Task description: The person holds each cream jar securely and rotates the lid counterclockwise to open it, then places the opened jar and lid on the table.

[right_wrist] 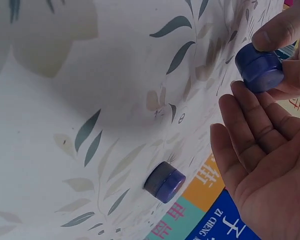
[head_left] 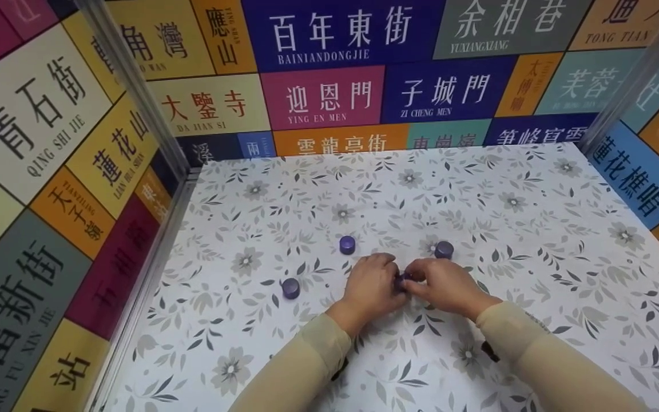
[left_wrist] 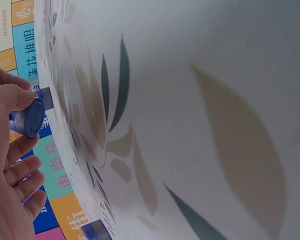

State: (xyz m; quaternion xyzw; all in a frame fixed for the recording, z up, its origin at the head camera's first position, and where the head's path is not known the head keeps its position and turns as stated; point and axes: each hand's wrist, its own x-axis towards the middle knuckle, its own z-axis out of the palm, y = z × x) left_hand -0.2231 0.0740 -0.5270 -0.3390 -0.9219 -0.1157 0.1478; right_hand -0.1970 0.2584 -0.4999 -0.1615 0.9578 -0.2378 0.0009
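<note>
Both hands meet over the table around one small blue-purple lidded jar [head_left: 402, 282]. My left hand [head_left: 370, 287] pinches this jar between thumb and fingers, its other fingers loosely bent in the left wrist view. From the other side, my right hand [head_left: 448, 286] grips it too, thumb on top in the right wrist view, the remaining fingers extended below. The held jar [right_wrist: 260, 67] is tilted, with a seam between lid and body. Just beyond the right hand stands a similar jar [head_left: 444, 249]. Another jar [head_left: 347, 245] stands beyond the left hand, and one more jar [head_left: 290, 288] to its left.
A white tablecloth [head_left: 306, 194] with grey flowers and leaves covers the table. Colourful panels [head_left: 324, 97] printed with Chinese place names rise along the back and both sides. A metal post [head_left: 135, 80] stands at the back left corner.
</note>
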